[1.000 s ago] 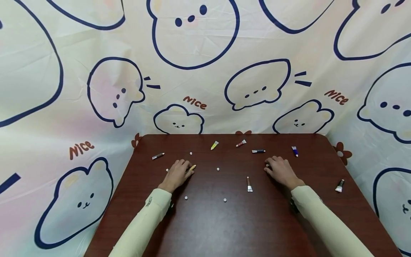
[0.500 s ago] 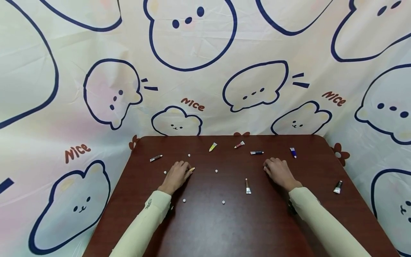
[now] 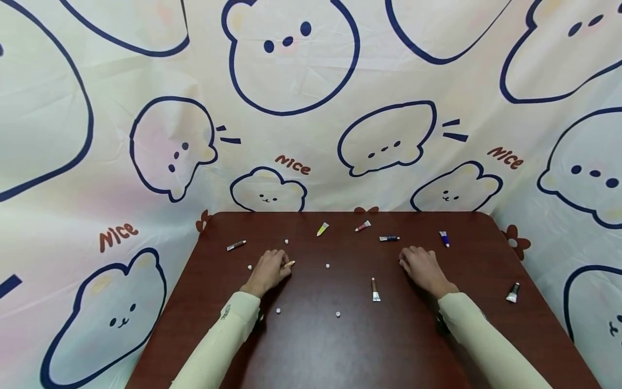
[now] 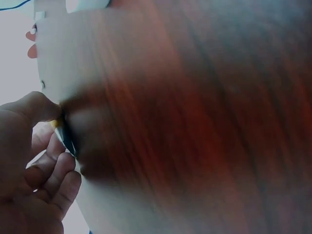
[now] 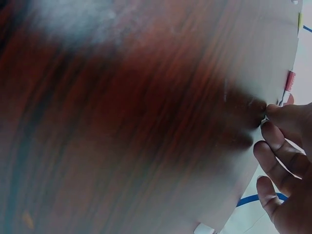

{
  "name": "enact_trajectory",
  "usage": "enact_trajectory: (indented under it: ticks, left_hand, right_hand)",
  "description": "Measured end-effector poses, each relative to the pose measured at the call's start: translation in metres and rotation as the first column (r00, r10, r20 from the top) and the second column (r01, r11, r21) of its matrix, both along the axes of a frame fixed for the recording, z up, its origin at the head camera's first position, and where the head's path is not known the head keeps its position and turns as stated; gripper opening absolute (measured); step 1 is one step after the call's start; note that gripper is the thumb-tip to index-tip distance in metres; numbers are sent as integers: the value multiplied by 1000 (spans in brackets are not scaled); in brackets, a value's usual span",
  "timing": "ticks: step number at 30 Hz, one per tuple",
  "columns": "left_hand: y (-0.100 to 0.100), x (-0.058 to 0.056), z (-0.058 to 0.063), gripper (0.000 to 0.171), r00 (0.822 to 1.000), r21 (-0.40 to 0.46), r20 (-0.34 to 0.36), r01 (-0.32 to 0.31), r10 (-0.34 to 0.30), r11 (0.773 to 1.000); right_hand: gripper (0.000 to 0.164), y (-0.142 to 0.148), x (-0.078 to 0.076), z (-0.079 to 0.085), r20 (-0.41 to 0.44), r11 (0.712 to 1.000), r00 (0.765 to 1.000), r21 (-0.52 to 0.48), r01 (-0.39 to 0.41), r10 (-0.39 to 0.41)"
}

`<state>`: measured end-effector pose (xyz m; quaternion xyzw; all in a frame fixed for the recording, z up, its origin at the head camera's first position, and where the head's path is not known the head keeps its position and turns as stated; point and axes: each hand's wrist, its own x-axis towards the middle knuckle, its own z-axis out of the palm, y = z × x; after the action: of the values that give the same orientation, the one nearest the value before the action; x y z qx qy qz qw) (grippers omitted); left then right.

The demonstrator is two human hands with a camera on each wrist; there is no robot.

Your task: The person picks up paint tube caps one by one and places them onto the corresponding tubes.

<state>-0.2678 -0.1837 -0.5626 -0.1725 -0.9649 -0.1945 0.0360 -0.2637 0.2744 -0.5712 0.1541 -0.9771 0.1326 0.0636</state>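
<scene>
My left hand (image 3: 267, 272) pinches a small yellow-orange paint tube (image 3: 289, 264) on the left of the table. In the left wrist view its thumb and fingers hold the tube (image 4: 66, 135), which partly hides behind them. Farther right, my right hand (image 3: 424, 267) rests low over the table, thumb and index finger nearly together. Between those fingertips in the right wrist view is a small whitish bit, seemingly a cap (image 5: 264, 119), mostly covered. Loose white caps lie around the left hand, one cap (image 3: 328, 266) to its right. A brown paint tube (image 3: 375, 290) lies between the hands.
Along the back of the dark wooden table (image 3: 311, 351) lie a grey-brown tube (image 3: 236, 246), yellow tube (image 3: 323, 229), red tube (image 3: 363, 226), dark blue tube (image 3: 389, 238) and blue tube (image 3: 444, 239). A black tube (image 3: 512, 293) lies at right. A patterned curtain (image 3: 311, 135) hangs behind.
The head view has tilted up slightly, so everything sits lower in it. Both hands keep nearly the same places. The whitish bit at the right fingertips has gone out of sight in the head view.
</scene>
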Motion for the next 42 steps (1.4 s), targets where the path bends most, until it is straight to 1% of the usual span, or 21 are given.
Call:
enact_trajectory:
  ticks: [6,8,12,16,20,24,28,32,38,42]
  left_hand:
    - [1,-4,3,15,999,3,46,-19,19,1000]
    - [1,-4,2,17,999,-8,47,-20,21,1000]
    - [1,-2,3,17,1000,-26,26,-9,9,1000]
    - [0,2,1,18,1000,-35,-1,13,-13,999]
    - [-2,4,2,19,1000,-43,6,30,-29,999]
    - [-2,5,8,18,999,-31,34,30,-29,999]
    - [-3,7,13,16,999,-19,36,33,-32,999]
    - [-2,9,15,12,999,5,22,42,-42,999]
    - [-1,15,16,12,999,43,11,45,-45,998]
    - [0,20,18,13,998,67,-9,69,-68,995]
  right_hand:
    - [6,-2,1,3,2,1000,1000,6,10,-10]
    - [6,-1,1,2,-1,1000,1000,14,6,-6]
    - [6,0,4,-1,-3,1000,1000,18,5,-5]
    - [6,-1,12,-5,-1,1000,1000,10,7,-7]
    - [7,-1,16,-4,-2,1000,1000,13,8,-8]
    - [7,-3,17,-2,11,1000,1000,17,11,-11]
    - [8,-4,18,1,28,1000,999,6,15,-15]
    - [8,-5,20,3,24,1000,1000,-20,15,-14]
    - [8,-7,25,4,-4,999,1000,-41,-11,11]
    - [8,-10,28,4,2,998,1000,-59,-11,11]
